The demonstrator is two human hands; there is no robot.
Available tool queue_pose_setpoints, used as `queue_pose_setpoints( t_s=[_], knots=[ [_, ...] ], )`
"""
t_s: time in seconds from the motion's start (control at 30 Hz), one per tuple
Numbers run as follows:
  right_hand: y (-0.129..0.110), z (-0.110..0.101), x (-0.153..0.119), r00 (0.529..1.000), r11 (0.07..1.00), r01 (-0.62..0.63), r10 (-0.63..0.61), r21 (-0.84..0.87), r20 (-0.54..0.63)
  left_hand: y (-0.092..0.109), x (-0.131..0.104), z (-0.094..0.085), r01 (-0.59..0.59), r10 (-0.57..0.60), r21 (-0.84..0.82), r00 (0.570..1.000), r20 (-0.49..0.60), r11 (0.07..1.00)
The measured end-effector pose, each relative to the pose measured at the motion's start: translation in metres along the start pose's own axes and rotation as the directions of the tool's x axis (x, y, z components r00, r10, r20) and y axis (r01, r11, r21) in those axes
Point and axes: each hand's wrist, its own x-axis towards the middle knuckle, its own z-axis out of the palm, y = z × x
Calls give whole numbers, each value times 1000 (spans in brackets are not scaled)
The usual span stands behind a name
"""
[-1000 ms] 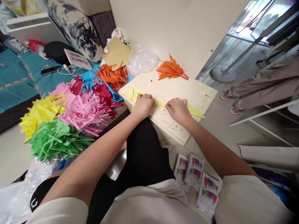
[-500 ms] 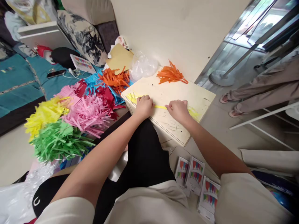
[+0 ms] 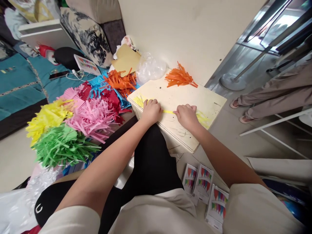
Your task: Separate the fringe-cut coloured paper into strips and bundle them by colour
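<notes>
Over a cream board-topped table, both my hands grip a yellow tissue-paper tassel. My left hand is closed round it on the left, with cut yellow strips fanning out beyond the fingers. My right hand pinches it on the right, and more fringe shows past that hand. Between the hands the paper runs as a narrow, tight band. An orange tassel lies at the table's far side, apart from my hands. The parts inside my fists are hidden.
Left of the table are piled pink, yellow and green fringed tassels, with red, blue and orange ones behind. A clear plastic bag sits by the wall. Printed packs lie on the floor. Another person's legs stand at right.
Both hands keep hold of the yellow tassel in nearly the same place. The whole view has shifted slightly.
</notes>
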Motion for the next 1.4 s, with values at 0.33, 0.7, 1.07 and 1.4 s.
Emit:
queue_pose_setpoints(
  t_s=[0.33,0.7,1.07,1.4],
  knots=[
    [3,-6,5,998,998,-28,25,60,61,-2,0,1,15,-16,-31,1000,-11,999],
    [-2,-15,24,982,996,-44,56,-72,182,-3,3,7,26,-27,-37,999,-40,999],
    [0,-11,16,991,998,-46,51,-49,123,-11,11,4,126,-136,-223,990,-30,967],
    [-5,-10,3,999,999,-46,46,-12,-16,-5,1,-9,114,-122,-186,992,-28,976]
  ],
)
